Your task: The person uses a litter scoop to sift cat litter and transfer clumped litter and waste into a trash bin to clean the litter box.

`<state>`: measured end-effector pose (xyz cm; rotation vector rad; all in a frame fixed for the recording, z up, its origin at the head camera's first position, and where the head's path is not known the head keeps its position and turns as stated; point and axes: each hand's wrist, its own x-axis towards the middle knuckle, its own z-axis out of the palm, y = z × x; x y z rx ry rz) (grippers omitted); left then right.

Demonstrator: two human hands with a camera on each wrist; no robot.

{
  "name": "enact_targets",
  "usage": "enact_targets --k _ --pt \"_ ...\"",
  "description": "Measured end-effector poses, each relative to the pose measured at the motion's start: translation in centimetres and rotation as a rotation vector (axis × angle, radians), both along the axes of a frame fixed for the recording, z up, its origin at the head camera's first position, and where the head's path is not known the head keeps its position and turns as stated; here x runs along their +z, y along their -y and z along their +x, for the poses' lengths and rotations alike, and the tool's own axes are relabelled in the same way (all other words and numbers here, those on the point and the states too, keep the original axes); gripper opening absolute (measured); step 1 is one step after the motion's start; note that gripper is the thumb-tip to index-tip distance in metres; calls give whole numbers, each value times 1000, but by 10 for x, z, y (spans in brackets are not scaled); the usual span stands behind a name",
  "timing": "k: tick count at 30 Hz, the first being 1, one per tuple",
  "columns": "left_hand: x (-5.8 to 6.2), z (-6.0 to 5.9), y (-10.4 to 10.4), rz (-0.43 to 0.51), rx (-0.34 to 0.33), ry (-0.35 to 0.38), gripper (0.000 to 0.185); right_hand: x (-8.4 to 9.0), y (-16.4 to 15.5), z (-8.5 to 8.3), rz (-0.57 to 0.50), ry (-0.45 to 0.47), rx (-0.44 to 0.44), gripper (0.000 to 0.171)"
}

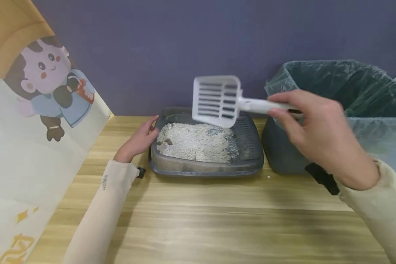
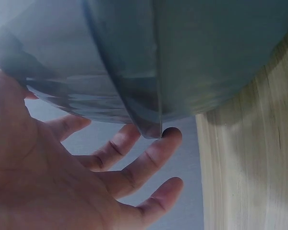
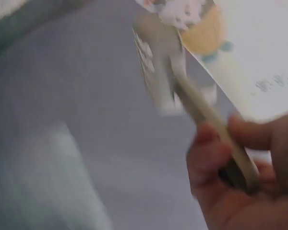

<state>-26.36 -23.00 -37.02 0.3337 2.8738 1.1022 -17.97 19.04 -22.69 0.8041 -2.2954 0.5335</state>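
My right hand (image 1: 326, 128) grips the handle of a white slotted litter scoop (image 1: 250, 105), held up over the right rear of the litter box. No clump shows on its blade. The right wrist view has the scoop (image 3: 201, 110) blurred, thumb and fingers around its handle. Pale litter with a few dark clumps at the left lies in the grey litter box (image 1: 204, 169). At the box's left end my left hand (image 1: 140, 139) touches the rim. Seen from the left wrist, the left hand's fingers (image 2: 158, 151) reach loosely along the outer wall.
A dark bin (image 1: 280, 150) lined with a clear plastic bag (image 1: 356, 66) stands right of the box, partly behind my right hand. The wooden tabletop (image 1: 217, 220) meets a blue-grey wall (image 1: 171, 47). At the left is a white panel with a cartoon figure (image 1: 52, 73).
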Motion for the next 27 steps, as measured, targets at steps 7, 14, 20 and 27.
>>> enact_targets --k 7,14,20,27 --pt "2 0 -2 11 5 -12 59 -34 39 -51 232 386 238 21" --pt "2 0 -1 27 4 -9 59 -58 48 -76 335 590 267 19" --pt "2 -2 -1 11 3 -22 60 -77 55 -80 416 790 270 27" --pt "2 -1 -1 7 4 -27 60 -100 72 -75 455 857 322 34"
